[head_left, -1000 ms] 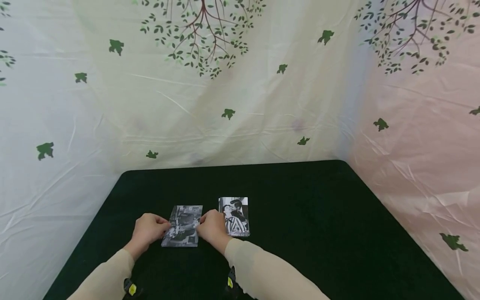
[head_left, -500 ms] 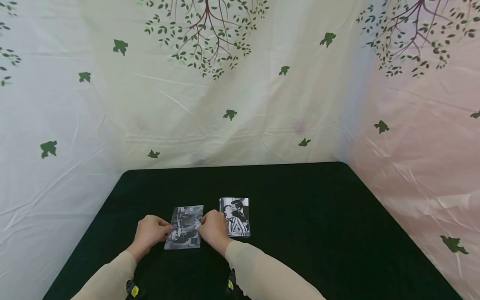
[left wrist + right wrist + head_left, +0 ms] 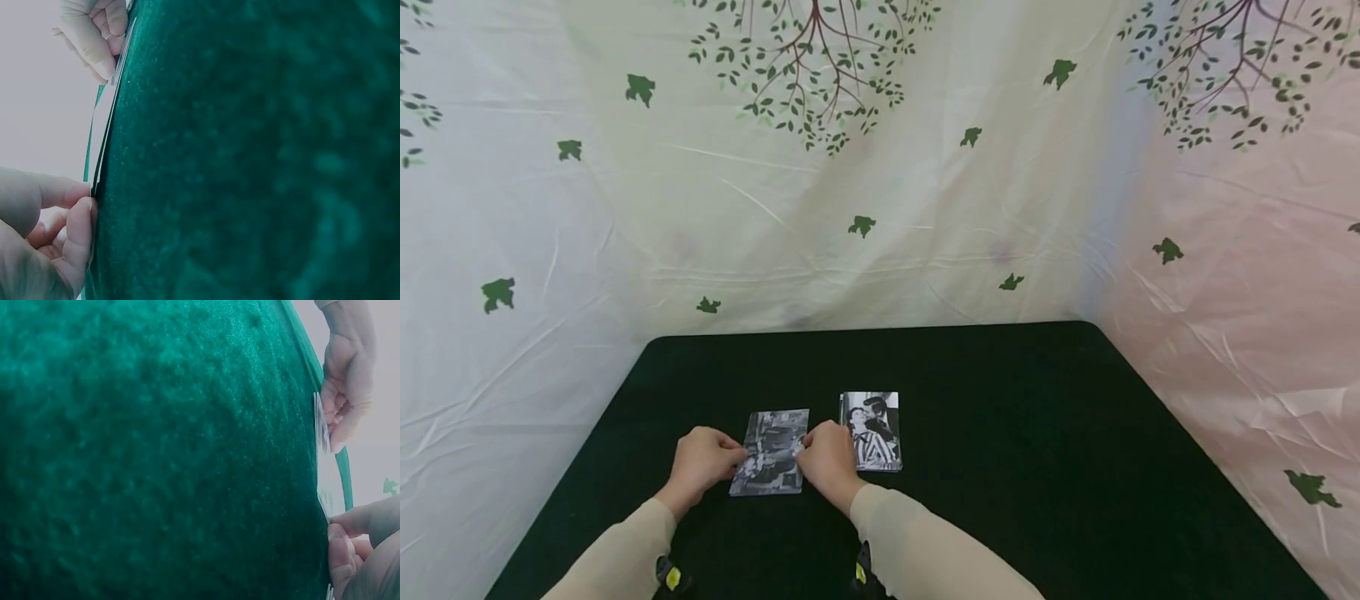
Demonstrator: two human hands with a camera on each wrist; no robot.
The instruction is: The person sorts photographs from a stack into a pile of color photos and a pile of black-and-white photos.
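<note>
A small stack of black-and-white photo cards lies low over the dark green cloth, left of the table's middle. My left hand pinches its left edge between thumb and fingers. On the opposite edge, my right hand pinches the cards the same way. In the left wrist view the stack appears edge-on, with a few thin layers slightly spread apart. The right wrist view also has the cards from the side, between both hands. How many cards there are cannot be told.
Just right of my right hand lies a second pile of photo cards, its top one a picture of two people; my hand hides part of its left side. A green velvety tablecloth covers the table. Behind hangs a pale curtain with leaf prints.
The held cards have shifted slightly to the right, along with my left hand. Both hands keep their pinch. The second pile stays where it lay; the view moves slightly.
</note>
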